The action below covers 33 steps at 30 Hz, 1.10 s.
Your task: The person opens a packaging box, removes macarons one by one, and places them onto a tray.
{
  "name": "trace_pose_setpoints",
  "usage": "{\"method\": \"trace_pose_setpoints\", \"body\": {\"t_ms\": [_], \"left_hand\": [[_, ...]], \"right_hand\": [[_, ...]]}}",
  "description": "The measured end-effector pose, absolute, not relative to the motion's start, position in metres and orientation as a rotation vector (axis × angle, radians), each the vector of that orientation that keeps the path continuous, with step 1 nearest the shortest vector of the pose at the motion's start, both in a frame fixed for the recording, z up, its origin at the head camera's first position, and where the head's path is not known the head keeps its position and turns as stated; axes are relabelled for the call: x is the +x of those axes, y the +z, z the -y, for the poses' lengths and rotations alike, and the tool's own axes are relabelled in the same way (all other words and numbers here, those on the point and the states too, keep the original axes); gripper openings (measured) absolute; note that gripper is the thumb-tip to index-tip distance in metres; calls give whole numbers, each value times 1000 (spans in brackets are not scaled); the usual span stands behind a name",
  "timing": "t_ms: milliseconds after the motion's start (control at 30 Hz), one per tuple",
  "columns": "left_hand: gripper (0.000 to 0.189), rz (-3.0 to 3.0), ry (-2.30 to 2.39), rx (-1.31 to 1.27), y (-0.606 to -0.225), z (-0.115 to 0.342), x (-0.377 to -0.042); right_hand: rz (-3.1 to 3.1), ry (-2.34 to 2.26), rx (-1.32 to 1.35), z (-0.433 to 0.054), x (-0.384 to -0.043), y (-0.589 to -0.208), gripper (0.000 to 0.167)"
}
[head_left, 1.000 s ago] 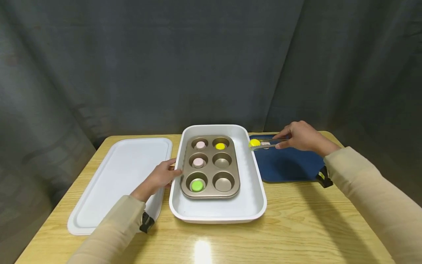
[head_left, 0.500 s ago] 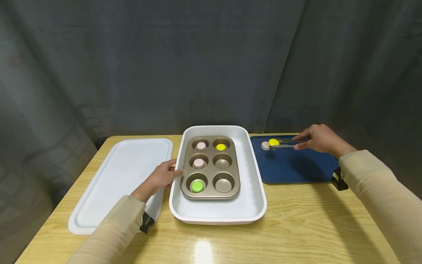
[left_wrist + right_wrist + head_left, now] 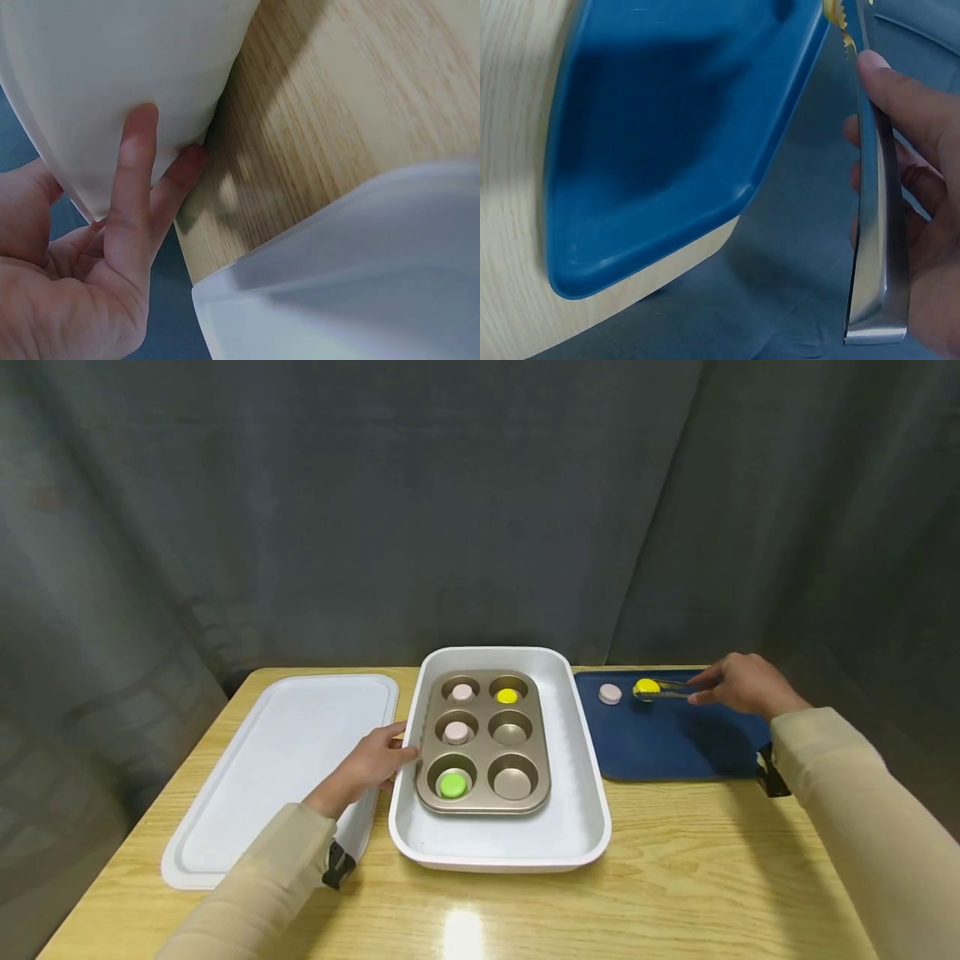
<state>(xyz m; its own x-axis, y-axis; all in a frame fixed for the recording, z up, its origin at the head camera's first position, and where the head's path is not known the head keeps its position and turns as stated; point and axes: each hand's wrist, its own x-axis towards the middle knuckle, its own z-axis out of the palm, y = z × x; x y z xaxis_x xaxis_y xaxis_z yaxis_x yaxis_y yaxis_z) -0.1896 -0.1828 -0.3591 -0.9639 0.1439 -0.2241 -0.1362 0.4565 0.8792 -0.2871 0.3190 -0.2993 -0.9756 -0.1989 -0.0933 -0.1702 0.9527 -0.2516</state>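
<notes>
Rightward: metal tongs, pinched in the right hand; yellow macaron between the tips, over the blue tray, contact with it unclear. Pink macaron, on the tray, near. Left hand: gripping the white tub, thumb over rim, fingers outside. Muffin pan inside.

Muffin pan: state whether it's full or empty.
Partly filled: the muffin pan holds two pink pieces, a yellow piece and a green piece, one per cup; two right cups are empty.
</notes>
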Motion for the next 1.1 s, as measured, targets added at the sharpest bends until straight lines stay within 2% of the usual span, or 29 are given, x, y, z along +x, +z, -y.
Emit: {"method": "trace_pose_setpoints", "body": {"t_ms": [400,733,1100], "left_hand": [[54,-2448,1526,47,-357,182,-188],[53,-2458,1511,-5,-362,183,-191],[53,-2442,1531,10,-361,183,-189]], "right_hand": [[-2958,-378,-231,-328,-291,-315,37],[-2978,-405,-322,-329,-296,-327,36],[-2954,-463,-272,-330,-288,-316,46]]}}
